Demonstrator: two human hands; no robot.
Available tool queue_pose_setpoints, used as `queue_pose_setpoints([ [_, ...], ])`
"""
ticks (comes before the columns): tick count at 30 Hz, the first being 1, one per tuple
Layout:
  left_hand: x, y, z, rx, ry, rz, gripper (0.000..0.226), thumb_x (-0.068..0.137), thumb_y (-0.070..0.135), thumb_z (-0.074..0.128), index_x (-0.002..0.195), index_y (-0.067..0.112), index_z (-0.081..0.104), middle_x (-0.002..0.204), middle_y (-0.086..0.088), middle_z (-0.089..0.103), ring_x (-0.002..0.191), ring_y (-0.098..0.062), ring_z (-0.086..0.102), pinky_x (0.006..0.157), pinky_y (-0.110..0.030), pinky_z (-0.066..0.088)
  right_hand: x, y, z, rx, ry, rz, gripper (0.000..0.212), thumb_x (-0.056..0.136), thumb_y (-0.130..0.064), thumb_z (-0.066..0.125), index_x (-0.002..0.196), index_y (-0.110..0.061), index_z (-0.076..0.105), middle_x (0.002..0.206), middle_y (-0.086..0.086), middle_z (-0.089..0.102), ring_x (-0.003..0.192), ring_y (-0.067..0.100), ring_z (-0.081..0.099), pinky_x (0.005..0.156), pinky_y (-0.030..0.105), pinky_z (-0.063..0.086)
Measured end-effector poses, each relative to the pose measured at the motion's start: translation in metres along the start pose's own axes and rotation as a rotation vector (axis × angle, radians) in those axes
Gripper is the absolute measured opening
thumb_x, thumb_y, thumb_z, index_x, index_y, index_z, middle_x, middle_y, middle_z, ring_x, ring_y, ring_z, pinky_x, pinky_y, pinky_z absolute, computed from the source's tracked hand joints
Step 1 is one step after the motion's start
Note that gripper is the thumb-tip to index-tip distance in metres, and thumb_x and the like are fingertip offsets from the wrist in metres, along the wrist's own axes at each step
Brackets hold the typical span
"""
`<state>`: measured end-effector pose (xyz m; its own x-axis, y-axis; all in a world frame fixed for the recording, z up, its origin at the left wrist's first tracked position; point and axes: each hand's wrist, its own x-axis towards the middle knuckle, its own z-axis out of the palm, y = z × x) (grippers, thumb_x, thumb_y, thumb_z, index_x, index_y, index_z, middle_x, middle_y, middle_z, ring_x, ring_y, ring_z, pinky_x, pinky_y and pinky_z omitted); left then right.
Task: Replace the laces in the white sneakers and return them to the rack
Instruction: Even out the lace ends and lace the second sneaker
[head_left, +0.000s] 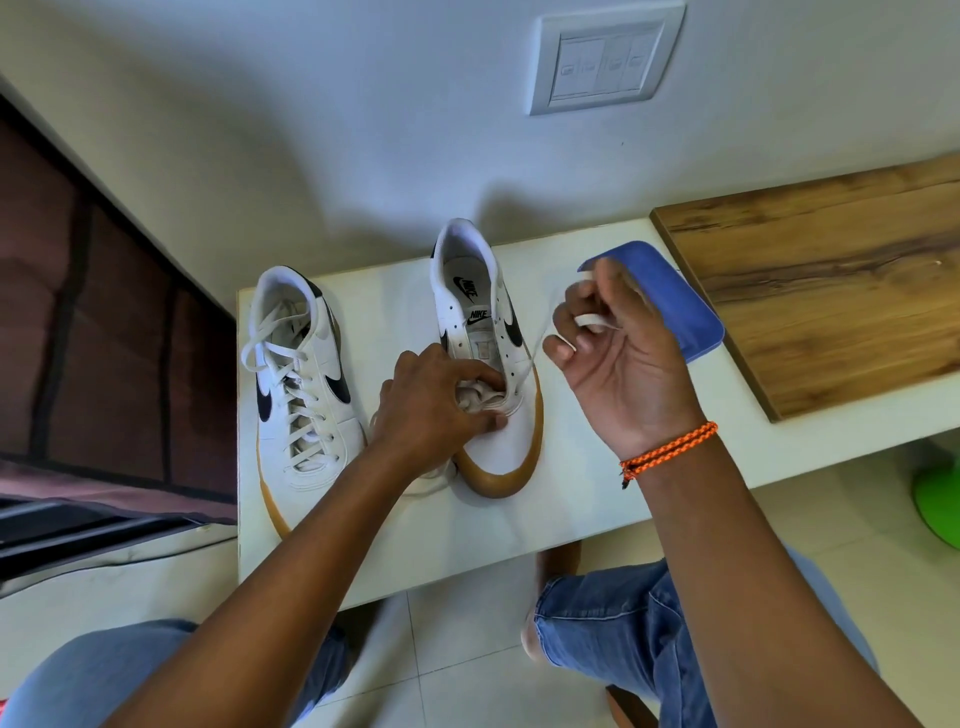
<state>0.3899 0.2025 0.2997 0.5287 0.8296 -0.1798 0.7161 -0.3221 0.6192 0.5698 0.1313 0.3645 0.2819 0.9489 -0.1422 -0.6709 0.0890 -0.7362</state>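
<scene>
Right grip: my right hand (613, 358) is raised beside the unlaced sneaker, fingers curled round a flat white lace (589, 320) wound over them.
Left grip: my left hand (431, 400) pinches the bunched lace and tongue low on the unlaced sneaker (485, 364), fingers closed on that bundle.
Key relation: a thin run of lace goes from the right hand down and left to the sneaker's right-side eyelets; the right hand is the nearer one to pull it. The shoe's long axis runs from the bench's near edge to its far edge, toe toward me.
Other sneaker: the laced sneaker (301, 374) stands just to the left, parallel, near the bench's left edge.
Materials: smooth white leather uppers, black swooshes, tan gum soles; the lace is soft woven tape, and I judge it will slide easily.
Bench: white, glossy bench (519, 530).
Further out: a blue pouch (675, 296) behind the right hand; a wood-grain board (831, 270) toward the bench's right end.
</scene>
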Motion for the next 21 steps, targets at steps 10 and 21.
queue_pose_setpoints([
  [10,0.003,-0.003,0.005,0.004,0.031,-0.010,0.037,0.082,0.055,0.085,0.112,0.037,0.075,0.094,0.012,0.045,0.105,-0.020,0.043,0.085,-0.039,0.041,-0.003,0.042,-0.018,-1.583,0.026,0.198,0.051,0.087,-0.065,0.072,0.113,-0.028,0.049,0.096,-0.001,0.067,0.083,0.021,0.066,0.071,0.036,0.056],
  [21,0.001,-0.005,0.006,0.007,0.039,0.008,0.055,0.078,0.058,0.086,0.122,0.046,0.055,0.111,0.013,0.052,0.111,-0.017,0.044,0.096,-0.044,0.044,0.000,0.048,-0.020,-1.685,0.046,0.037,0.018,0.099,-0.021,0.068,0.081,-0.019,0.064,0.081,0.002,0.067,0.074,0.018,0.061,0.060,0.024,0.041],
])
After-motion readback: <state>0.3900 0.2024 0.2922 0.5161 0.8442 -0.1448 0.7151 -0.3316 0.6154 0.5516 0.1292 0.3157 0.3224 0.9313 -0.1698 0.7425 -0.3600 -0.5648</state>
